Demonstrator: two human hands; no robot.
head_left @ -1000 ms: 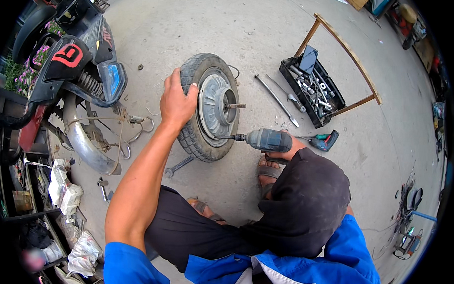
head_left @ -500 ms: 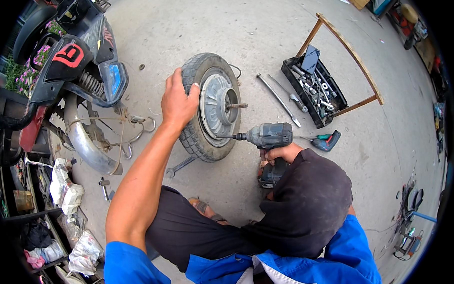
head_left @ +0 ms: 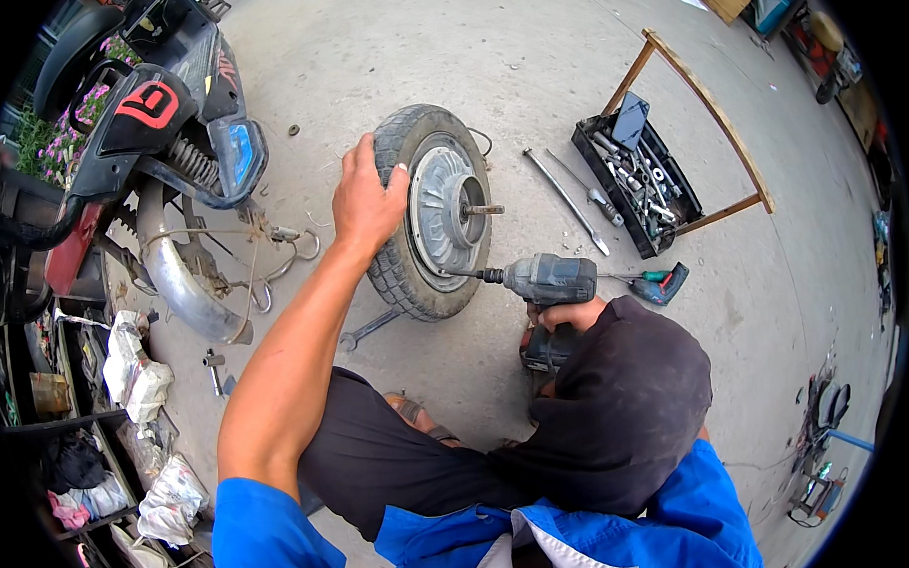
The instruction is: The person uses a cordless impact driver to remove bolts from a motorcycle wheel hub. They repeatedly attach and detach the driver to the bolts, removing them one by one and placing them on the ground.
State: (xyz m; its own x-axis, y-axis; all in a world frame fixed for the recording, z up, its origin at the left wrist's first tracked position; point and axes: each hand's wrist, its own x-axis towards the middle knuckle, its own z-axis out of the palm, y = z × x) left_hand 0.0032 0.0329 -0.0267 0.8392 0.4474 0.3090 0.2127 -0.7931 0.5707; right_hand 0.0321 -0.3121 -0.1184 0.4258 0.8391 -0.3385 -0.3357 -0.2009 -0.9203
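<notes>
While the left hand clamps over the tyre of the scooter hub wheel standing upright on the concrete, the right hand grips a cordless impact wrench, its socket set against the hub's lower rim. This looks like the fastener-driving step; the wheel needs holding steady, the tool kept square.

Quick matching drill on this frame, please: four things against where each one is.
1. grey rubber-tyred wheel
2. grey cordless impact driver
3. black tray of sockets
4. steel open-ended spanner

A. on the concrete, partly under the tyre
B. inside the wooden frame
C. upright, left hand on its tread
D. in the right hand, bit on the hub

Pairs: 1-C, 2-D, 3-B, 4-A
</notes>
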